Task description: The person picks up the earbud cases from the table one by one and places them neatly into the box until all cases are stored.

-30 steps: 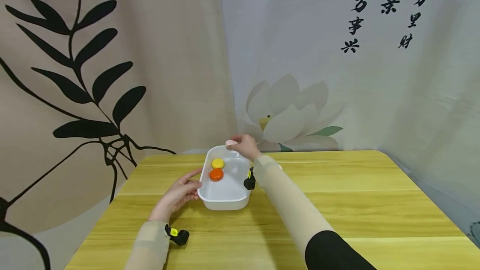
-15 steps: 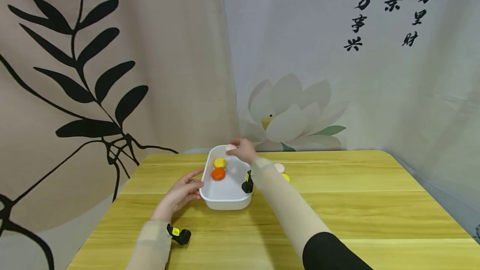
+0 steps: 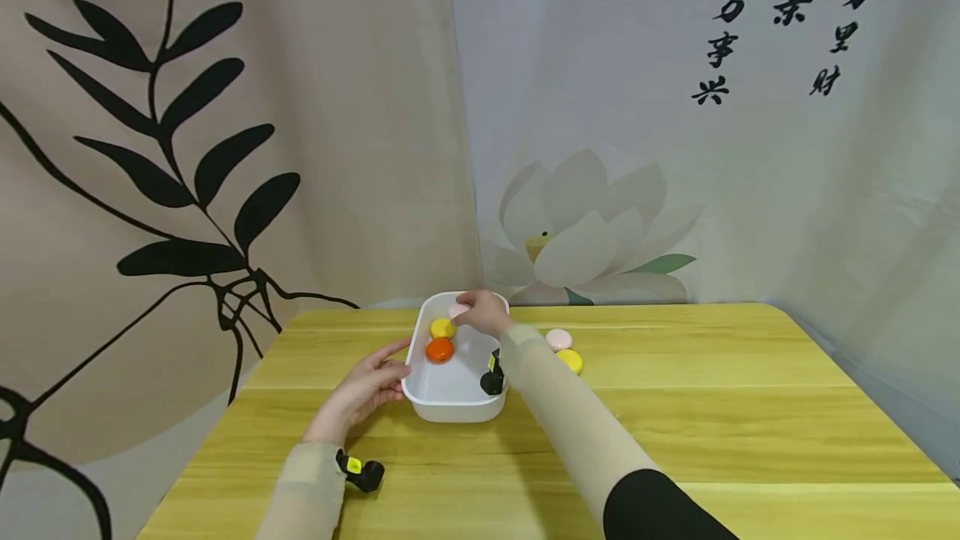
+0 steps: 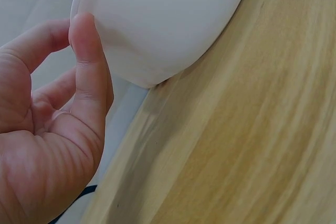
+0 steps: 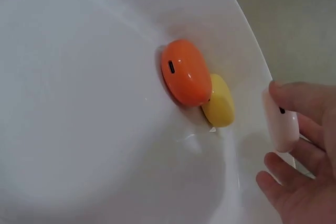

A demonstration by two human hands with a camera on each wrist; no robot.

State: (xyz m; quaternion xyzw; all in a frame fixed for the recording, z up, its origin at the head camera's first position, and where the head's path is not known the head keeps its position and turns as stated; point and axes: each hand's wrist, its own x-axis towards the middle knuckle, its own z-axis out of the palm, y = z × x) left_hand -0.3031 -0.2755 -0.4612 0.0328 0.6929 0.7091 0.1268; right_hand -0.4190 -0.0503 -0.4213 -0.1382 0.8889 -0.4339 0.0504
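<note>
My left hand (image 3: 363,394) grips the left rim of a white plastic basin (image 3: 459,412); in the left wrist view the thumb (image 4: 86,38) lies against its side. Over the back part of this basin, my right hand (image 3: 487,315) pinches a pale pink pebble-shaped case (image 5: 281,127) between thumb and fingers. A small dark port slot shows on the pink case. Two similar cases lie on the basin floor near its left wall: an orange one (image 5: 186,72) with a slot, and a yellow one (image 5: 218,100) touching or very close behind it.
To the right of the basin, a second pale pink case (image 3: 558,340) and a second yellow case (image 3: 570,361) lie on the wooden table (image 3: 712,407), the yellow one partly behind the right sleeve. A printed curtain (image 3: 360,123) hangs behind the table's far edge.
My right hand has lowered the pink case from above the back rim into the basin's opening. The two cases on the table have come out from behind the right sleeve. My left hand keeps its hold.
</note>
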